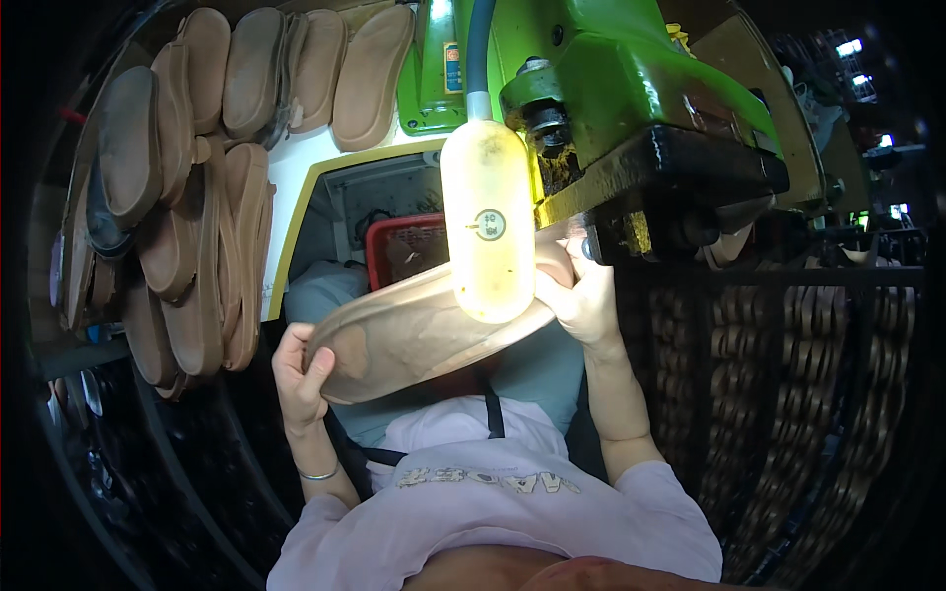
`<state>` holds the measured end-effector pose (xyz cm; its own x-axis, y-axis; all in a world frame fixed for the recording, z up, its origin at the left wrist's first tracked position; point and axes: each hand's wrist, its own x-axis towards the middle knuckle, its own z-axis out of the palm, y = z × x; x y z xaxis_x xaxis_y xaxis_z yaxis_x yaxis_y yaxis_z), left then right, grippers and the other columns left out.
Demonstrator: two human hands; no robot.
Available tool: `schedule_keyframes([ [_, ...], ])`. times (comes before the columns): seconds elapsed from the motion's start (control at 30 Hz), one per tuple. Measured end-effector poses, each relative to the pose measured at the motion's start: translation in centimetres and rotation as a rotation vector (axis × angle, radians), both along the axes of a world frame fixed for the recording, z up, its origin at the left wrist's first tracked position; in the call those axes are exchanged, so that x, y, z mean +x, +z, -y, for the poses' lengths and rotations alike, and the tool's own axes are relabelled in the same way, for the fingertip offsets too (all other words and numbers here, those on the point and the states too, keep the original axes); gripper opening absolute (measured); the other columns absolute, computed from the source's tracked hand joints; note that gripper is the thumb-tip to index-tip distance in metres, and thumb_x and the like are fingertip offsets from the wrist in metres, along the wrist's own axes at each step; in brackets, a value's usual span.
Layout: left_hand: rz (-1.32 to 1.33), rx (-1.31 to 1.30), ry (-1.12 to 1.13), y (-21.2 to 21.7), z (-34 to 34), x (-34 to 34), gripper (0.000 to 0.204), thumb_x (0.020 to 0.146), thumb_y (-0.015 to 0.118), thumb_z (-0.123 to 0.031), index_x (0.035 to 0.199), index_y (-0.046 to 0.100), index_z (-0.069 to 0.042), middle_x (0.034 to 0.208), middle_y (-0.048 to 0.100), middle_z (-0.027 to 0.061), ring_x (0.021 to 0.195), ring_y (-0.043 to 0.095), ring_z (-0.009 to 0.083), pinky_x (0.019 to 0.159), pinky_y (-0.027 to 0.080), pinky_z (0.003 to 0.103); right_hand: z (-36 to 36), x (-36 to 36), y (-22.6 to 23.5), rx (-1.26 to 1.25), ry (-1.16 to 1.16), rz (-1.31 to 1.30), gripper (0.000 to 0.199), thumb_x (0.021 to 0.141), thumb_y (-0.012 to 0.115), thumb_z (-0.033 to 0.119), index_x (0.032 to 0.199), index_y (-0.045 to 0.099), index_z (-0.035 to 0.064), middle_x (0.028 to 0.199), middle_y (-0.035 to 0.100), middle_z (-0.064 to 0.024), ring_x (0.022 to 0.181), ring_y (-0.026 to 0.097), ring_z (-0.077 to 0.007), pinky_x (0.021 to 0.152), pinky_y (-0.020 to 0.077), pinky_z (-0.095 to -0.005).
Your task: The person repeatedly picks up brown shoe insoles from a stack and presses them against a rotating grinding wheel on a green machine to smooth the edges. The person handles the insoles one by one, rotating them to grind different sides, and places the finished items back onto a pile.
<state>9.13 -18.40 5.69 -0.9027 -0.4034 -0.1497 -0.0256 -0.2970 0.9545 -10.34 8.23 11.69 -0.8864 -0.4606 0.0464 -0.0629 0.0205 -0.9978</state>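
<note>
A large tan shoe sole (pixel 414 335) is stretched between my two hands above my lap, tilted up toward the right. My left hand (pixel 301 372) grips its left end, thumb on top and fingers behind. My right hand (pixel 585 300) pinches its right end, close under the black head of a green machine (pixel 641 79). A glowing yellow lamp (pixel 488 222) hangs in front of the sole and hides part of it.
Many tan soles (pixel 202 246) are stacked at the left, with more (pixel 372 79) along the back of the white table (pixel 296 163). A red basket (pixel 392 236) sits in the opening below the table. Racks (pixel 788 374) of soles stand at the right.
</note>
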Motion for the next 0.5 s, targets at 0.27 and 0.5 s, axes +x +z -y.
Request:
schedule_keyframes([
  [0.27, 0.206, 0.138, -0.328, -2.7, -4.2, 3.5, 0.024, 0.081, 0.072, -0.004, 0.099, 0.056, 0.000, 0.096, 0.062, 0.0051, 0.090, 0.056, 0.0089, 0.080, 0.046, 0.025, 1.5, 0.6, -0.1, -0.010, -0.011, -0.033, 0.017, 0.077, 0.067, -0.007, 0.093, 0.061, -0.0064, 0.089, 0.066, -0.0085, 0.081, 0.062, -0.0103, 0.076, 0.0507, -0.0234],
  [0.5, 0.017, -0.477, -0.097, 1.5, -6.0, -3.9, 0.021, 0.078, 0.073, -0.006, 0.096, 0.065, 0.002, 0.080, 0.070, 0.0092, 0.074, 0.067, 0.0119, 0.066, 0.051, 0.025, -6.9, -0.4, -2.6, 0.014, -0.315, -0.042, 0.022, 0.087, 0.068, 0.011, 0.101, 0.062, -0.0043, 0.091, 0.064, -0.0043, 0.080, 0.058, -0.0078, 0.075, 0.0459, -0.0214],
])
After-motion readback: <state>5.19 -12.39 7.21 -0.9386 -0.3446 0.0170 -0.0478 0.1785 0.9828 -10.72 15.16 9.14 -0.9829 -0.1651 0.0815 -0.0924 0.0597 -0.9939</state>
